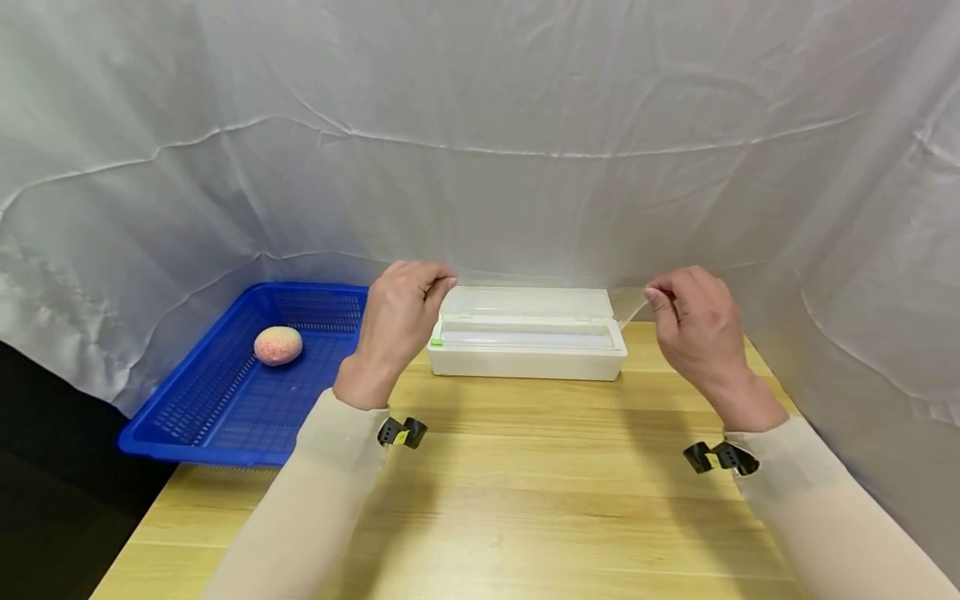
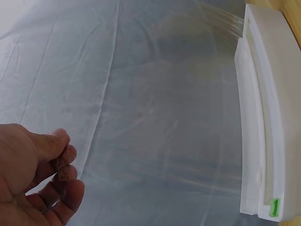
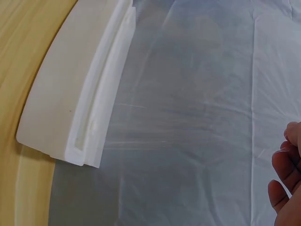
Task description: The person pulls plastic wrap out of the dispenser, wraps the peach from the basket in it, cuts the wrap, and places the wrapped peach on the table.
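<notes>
A white cling film dispenser [image 1: 525, 364] lies on the wooden table with its lid [image 1: 528, 302] raised at the back. From it a clear sheet of cling film [image 2: 183, 141] stretches out, creased near the sides. My left hand [image 1: 401, 321] is raised by the dispenser's left end and pinches one corner of the film between thumb and fingers. Beyond the right end, my right hand [image 1: 697, 325] pinches the other corner, with a thin strand of film running back to the box. A small green slider [image 2: 274, 207] shows at the dispenser's left end.
To the left stands a blue plastic basket [image 1: 206, 454] holding a peach-like pink and yellow fruit [image 1: 278, 346]. Grey fabric [image 1: 525, 208] hangs behind and along the sides. The wooden table [image 1: 525, 483] spreads in front of the dispenser.
</notes>
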`<state>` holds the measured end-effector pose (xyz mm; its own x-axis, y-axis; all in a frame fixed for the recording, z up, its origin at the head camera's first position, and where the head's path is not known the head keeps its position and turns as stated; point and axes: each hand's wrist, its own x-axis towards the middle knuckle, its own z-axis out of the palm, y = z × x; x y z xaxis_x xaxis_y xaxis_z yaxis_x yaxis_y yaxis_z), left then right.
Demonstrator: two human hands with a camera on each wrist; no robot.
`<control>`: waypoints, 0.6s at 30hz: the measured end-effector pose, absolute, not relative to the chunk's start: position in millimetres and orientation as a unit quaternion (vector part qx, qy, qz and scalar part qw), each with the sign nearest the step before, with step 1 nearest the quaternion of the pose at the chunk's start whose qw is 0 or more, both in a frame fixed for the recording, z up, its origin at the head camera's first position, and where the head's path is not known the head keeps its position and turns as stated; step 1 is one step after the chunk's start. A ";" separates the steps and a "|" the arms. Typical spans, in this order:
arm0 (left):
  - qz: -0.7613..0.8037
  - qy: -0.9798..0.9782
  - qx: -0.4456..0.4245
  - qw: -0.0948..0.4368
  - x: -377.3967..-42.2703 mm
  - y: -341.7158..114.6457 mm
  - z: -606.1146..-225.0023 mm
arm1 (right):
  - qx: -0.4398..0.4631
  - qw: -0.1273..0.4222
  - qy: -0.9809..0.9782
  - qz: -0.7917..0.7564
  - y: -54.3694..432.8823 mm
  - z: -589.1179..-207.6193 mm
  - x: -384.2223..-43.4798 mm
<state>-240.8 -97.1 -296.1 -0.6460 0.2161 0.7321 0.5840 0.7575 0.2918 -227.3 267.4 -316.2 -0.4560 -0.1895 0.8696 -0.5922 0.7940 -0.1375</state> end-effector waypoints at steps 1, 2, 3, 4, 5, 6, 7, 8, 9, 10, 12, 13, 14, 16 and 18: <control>-0.266 -0.866 -0.227 0.357 -240.4 -96.6 -295.9 | 0.235 0.468 -0.824 0.217 266.9 -315.1 -226.8; -0.271 -0.864 -0.224 0.361 -240.2 -95.9 -295.6 | 0.233 0.469 -0.824 0.216 266.5 -313.9 -226.2; -0.277 -0.861 -0.220 0.366 -239.7 -95.2 -295.1 | 0.232 0.470 -0.823 0.216 266.2 -312.5 -225.7; -0.284 -0.857 -0.217 0.370 -239.4 -94.6 -294.7 | 0.231 0.472 -0.822 0.218 265.9 -311.2 -225.4; -0.290 -0.854 -0.214 0.375 -239.1 -93.9 -294.1 | 0.230 0.473 -0.821 0.220 265.5 -310.0 -225.1; -0.296 -0.851 -0.211 0.378 -238.7 -93.1 -293.7 | 0.229 0.474 -0.821 0.220 265.3 -308.6 -224.7; -0.302 -0.849 -0.208 0.381 -238.3 -92.4 -293.1 | 0.228 0.474 -0.821 0.222 265.2 -307.3 -224.3; -0.307 -0.847 -0.205 0.384 -237.7 -91.8 -292.4 | 0.227 0.474 -0.821 0.222 264.9 -305.9 -223.8; -0.311 -0.845 -0.202 0.386 -237.0 -91.1 -291.8 | 0.226 0.477 -0.819 0.226 264.4 -304.7 -223.5; -0.315 -0.843 -0.199 0.387 -236.2 -90.6 -291.2 | 0.225 0.480 -0.816 0.229 263.9 -303.4 -223.0; -0.320 -0.841 -0.195 0.390 -234.4 -89.5 -289.4 | 0.224 0.486 -0.812 0.233 263.0 -300.5 -221.8; -0.323 -0.840 -0.193 0.390 -233.6 -89.0 -288.5 | 0.223 0.489 -0.809 0.237 262.3 -299.1 -221.1; -0.326 -0.839 -0.193 0.391 -232.6 -88.6 -287.4 | 0.222 0.492 -0.807 0.241 261.7 -297.7 -220.4; -0.331 -0.837 -0.192 0.393 -231.3 -87.9 -285.0 | 0.221 0.495 -0.803 0.248 260.9 -294.8 -219.1; -0.333 -0.834 -0.192 0.396 -230.0 -87.5 -282.6 | 0.221 0.495 -0.802 0.250 260.4 -292.1 -217.7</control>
<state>-230.0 -87.5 -282.6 -0.6137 0.0566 0.7875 0.5830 0.7052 0.4036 -217.7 260.4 -292.1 -0.4131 -0.1066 0.9044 -0.6017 0.7775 -0.1831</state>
